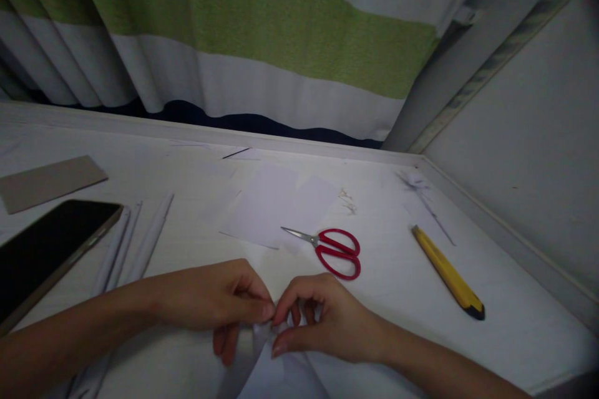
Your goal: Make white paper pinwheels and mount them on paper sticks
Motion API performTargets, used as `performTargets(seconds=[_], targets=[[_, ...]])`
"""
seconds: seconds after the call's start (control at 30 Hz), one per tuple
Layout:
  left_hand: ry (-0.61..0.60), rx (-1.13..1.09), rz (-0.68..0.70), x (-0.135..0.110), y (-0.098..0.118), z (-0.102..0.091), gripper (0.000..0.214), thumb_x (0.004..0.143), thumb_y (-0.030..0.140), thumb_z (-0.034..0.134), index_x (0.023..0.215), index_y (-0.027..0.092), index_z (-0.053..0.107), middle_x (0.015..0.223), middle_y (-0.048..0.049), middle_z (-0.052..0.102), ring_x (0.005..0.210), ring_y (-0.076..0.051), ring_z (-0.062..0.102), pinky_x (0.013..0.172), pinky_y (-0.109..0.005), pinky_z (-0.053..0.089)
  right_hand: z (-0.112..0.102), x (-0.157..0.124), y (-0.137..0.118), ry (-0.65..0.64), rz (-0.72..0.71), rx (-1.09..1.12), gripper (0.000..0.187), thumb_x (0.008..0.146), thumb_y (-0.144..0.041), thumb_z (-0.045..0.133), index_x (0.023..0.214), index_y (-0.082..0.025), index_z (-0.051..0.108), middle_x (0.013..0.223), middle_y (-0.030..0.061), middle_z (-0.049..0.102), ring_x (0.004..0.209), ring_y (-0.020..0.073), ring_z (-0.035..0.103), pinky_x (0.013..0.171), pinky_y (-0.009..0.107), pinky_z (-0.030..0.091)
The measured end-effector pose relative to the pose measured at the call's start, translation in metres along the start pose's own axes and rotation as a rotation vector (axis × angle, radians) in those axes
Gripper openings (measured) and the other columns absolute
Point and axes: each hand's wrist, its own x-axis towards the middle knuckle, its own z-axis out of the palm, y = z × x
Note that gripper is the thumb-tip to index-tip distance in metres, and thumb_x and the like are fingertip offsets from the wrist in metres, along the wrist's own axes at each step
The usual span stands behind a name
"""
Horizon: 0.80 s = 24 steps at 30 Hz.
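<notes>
A folded white paper piece (283, 374) rises from the bottom edge of the view, its narrow top between my two hands. My left hand (224, 299) pinches that top with thumb and forefinger, the other fingers curled below. Right beside it, my right hand (322, 318) has its thumb and forefinger closed on the same paper's upper edge. The fingers cover the exact spot they grip. Just beyond the hands lie red-handled scissors (327, 249), blades slightly apart and pointing left.
White paper sheets (266, 206) lie behind the scissors, with small pale scraps (347, 201) alongside. A yellow utility knife (448, 271) rests at right. At left are a dark phone (51, 249), rolled paper tubes (150, 237) and a grey-brown card (53, 182). A striped curtain (290, 31) hangs behind.
</notes>
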Motion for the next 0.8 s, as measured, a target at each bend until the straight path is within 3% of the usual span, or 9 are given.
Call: performTargets(seconds=[0.17,0.3,0.4,0.53,0.8], targets=[[0.075,0.096,0.007,-0.006,0.009,0.001,0.043,0.076,0.053,0.042,0.070,0.014,0.060,0.044,0.0033,0.046,0.038,-0.007,0.046,0.041,-0.014,0.037,0.000,0.000,-0.001,0.051,0.023,-0.008,0.028,0.054,-0.032,0.074,0.073,-0.017,0.060,0.057,-0.0058,0.052,0.046,0.0056,0.039,0.040,0.016,0.029],[0.193,0.262,0.036,-0.017,0.022,0.006,0.034,0.067,0.048,0.057,0.081,0.018,0.062,0.052,0.0046,0.050,0.043,-0.008,0.048,0.041,-0.014,0.034,-0.003,-0.002,-0.003,0.097,0.001,-0.076,0.026,0.055,-0.030,0.074,0.072,-0.017,0.059,0.058,-0.0054,0.050,0.048,0.0067,0.041,0.042,0.017,0.030],[0.315,0.466,0.098,-0.027,0.029,0.014,0.035,0.060,0.044,0.066,0.087,0.022,0.061,0.064,0.0049,0.057,0.054,-0.010,0.051,0.046,-0.015,0.034,-0.004,-0.004,-0.003,0.112,-0.037,-0.111,0.024,0.059,-0.029,0.072,0.074,-0.018,0.058,0.065,-0.0029,0.054,0.050,0.0079,0.042,0.045,0.019,0.034],[0.471,0.722,0.158,-0.034,0.027,0.024,0.034,0.062,0.042,0.066,0.089,0.024,0.056,0.080,0.0030,0.059,0.072,-0.015,0.054,0.055,-0.018,0.034,-0.002,-0.008,-0.006,0.124,-0.090,-0.095,0.021,0.061,-0.023,0.071,0.076,-0.019,0.056,0.070,-0.0017,0.056,0.056,0.0095,0.046,0.047,0.020,0.037],[0.488,0.781,0.136,-0.035,0.026,0.033,0.027,0.075,0.030,0.056,0.098,0.024,0.044,0.083,0.0019,0.059,0.070,-0.015,0.056,0.053,-0.020,0.032,-0.001,-0.013,-0.015,0.116,-0.066,-0.122,0.024,0.065,-0.025,0.068,0.083,-0.022,0.052,0.079,0.0005,0.056,0.064,0.0124,0.050,0.047,0.021,0.039]])
